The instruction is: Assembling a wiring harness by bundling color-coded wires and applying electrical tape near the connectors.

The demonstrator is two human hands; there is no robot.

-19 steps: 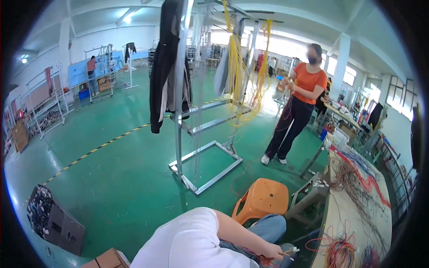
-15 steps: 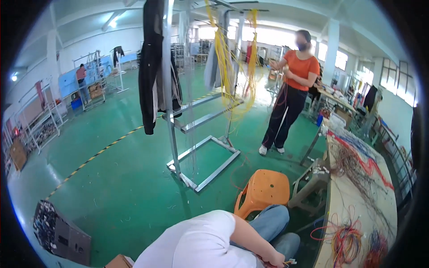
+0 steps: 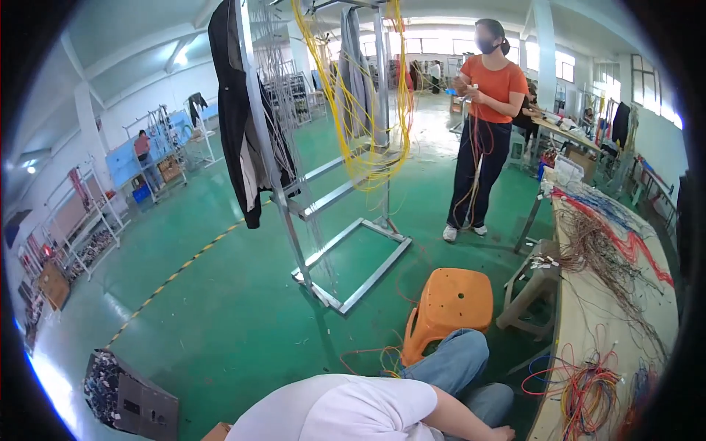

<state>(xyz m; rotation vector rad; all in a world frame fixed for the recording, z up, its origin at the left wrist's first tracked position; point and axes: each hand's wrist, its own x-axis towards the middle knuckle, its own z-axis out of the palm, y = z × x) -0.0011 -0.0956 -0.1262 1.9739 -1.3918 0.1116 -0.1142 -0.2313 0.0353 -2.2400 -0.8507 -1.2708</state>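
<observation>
My left arm, in a white sleeve (image 3: 368, 404), reaches to the lower right past my bent knees in blue jeans (image 3: 457, 358). My left hand (image 3: 502, 434) shows only partly at the lower edge, beside the knees. Its fingers look curled, and whatever they hold is cut off below. My right hand is out of view. On the worktable (image 3: 546, 419) to my right lies a loose coil of red, yellow and blue wires (image 3: 588, 397), apart from my left hand. Thin red and yellow wires (image 3: 390, 360) trail over the floor by the orange stool (image 3: 454, 300).
A metal rack (image 3: 353, 287) stands ahead, hung with yellow wires (image 3: 331, 95) and a dark jacket (image 3: 232, 110). Beyond the stool, a person in an orange top (image 3: 496, 88) holds red wires. A grey stool (image 3: 533, 287) adjoins the table; a grey bin (image 3: 143, 404) stands at lower left.
The view has shifted, and my left hand shows further right and lower. Wires with pale connectors beside that hand are out of sight now. More floor wires show behind my knee.
</observation>
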